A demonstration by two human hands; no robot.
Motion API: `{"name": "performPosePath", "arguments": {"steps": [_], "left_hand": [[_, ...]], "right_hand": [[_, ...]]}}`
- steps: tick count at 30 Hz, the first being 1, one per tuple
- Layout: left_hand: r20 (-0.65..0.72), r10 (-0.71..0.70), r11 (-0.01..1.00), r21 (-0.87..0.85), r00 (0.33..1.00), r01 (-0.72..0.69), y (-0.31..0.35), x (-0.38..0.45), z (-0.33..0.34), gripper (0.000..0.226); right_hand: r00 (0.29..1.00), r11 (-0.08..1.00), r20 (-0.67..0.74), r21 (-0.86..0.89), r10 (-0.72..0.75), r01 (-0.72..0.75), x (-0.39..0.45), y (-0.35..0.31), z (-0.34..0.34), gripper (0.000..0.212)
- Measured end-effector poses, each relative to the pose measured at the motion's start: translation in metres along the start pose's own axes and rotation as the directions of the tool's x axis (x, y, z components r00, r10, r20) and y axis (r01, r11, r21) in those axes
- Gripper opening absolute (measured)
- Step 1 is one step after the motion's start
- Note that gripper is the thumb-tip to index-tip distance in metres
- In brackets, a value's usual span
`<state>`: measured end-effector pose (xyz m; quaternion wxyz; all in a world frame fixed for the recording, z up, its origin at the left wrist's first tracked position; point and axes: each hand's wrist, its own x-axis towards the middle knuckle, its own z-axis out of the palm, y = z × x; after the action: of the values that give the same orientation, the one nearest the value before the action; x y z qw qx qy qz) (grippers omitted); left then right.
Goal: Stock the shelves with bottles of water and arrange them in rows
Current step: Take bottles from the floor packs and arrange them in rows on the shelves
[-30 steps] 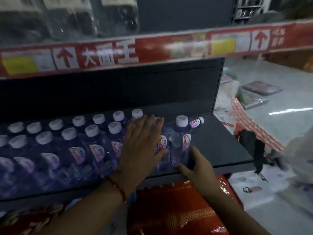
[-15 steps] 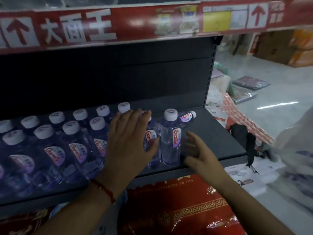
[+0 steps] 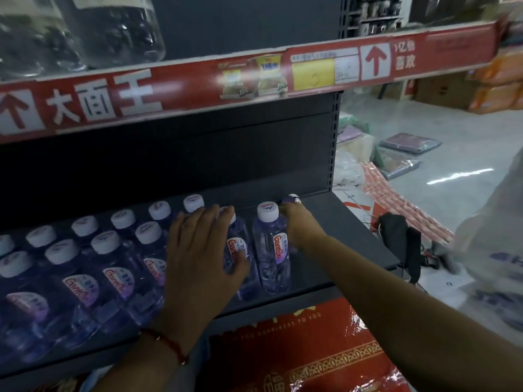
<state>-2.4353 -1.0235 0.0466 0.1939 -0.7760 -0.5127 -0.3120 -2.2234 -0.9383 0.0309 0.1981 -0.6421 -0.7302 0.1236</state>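
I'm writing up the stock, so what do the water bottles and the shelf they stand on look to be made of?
Clear purple-tinted water bottles: see-through, glossy, ridged walls suggest thin plastic; white caps look like matte plastic. Dark grey shelf: flat, matte, thin-edged, probably painted metal.

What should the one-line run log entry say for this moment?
left hand: flat against front bottles | right hand: reaching to fallen bottle at back | shelf: right end bare
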Motion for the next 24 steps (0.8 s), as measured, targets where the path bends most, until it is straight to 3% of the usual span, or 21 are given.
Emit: {"name": "performPosePath", "arguments": {"steps": [3,5,7,10,13,16,18,20,24], "left_hand": [[0.006,-0.003,1.0,-0.012,1.0,0.003,0.0,0.0,0.0,0.066],[0.01,-0.009,1.0,-0.021,1.0,0.009,0.0,-0.001,-0.001,0.066],[0.008,-0.01,1.0,-0.023,1.0,0.01,0.0,-0.001,-0.001,0.066],[0.009,-0.004,1.0,-0.025,1.0,0.005,0.001,0.0,-0.001,0.065],[0.014,0.002,0.999,-0.036,1.0,-0.001,0.001,-0.001,-0.002,0.064],[0.014,0.002,0.999,-0.042,1.0,-0.001,0.001,-0.001,-0.004,0.064],[0.004,-0.003,0.999,-0.046,1.0,0.003,0.002,-0.001,-0.005,0.063],[-0.002,-0.009,0.998,-0.055,1.0,0.009,0.004,0.0,-0.005,0.061],[0.007,-0.014,0.998,-0.066,1.0,0.014,0.005,0.0,-0.007,0.061]], "right_hand": [[0.99,0.996,-0.11,-0.009,0.088,-0.089,-0.007,0.016,0.013,0.045],[0.949,0.96,-0.161,0.125,0.27,-0.252,-0.015,0.027,0.015,0.062],[0.882,0.876,-0.096,0.206,0.461,-0.435,-0.021,0.039,0.015,0.069],[0.837,0.827,0.017,0.148,0.547,-0.543,-0.032,0.047,0.011,0.07],[0.871,0.839,-0.004,0.269,0.492,-0.473,-0.052,0.049,0.013,0.055],[0.913,0.847,-0.203,0.483,0.354,-0.221,-0.082,0.048,0.022,0.05],[0.923,0.653,-0.212,0.755,0.322,-0.055,-0.098,0.041,0.025,0.056],[0.942,0.458,-0.151,0.889,0.299,-0.003,-0.1,0.039,0.031,0.05],[0.913,0.519,-0.212,0.854,0.347,0.001,-0.101,0.029,0.043,0.07]]}}
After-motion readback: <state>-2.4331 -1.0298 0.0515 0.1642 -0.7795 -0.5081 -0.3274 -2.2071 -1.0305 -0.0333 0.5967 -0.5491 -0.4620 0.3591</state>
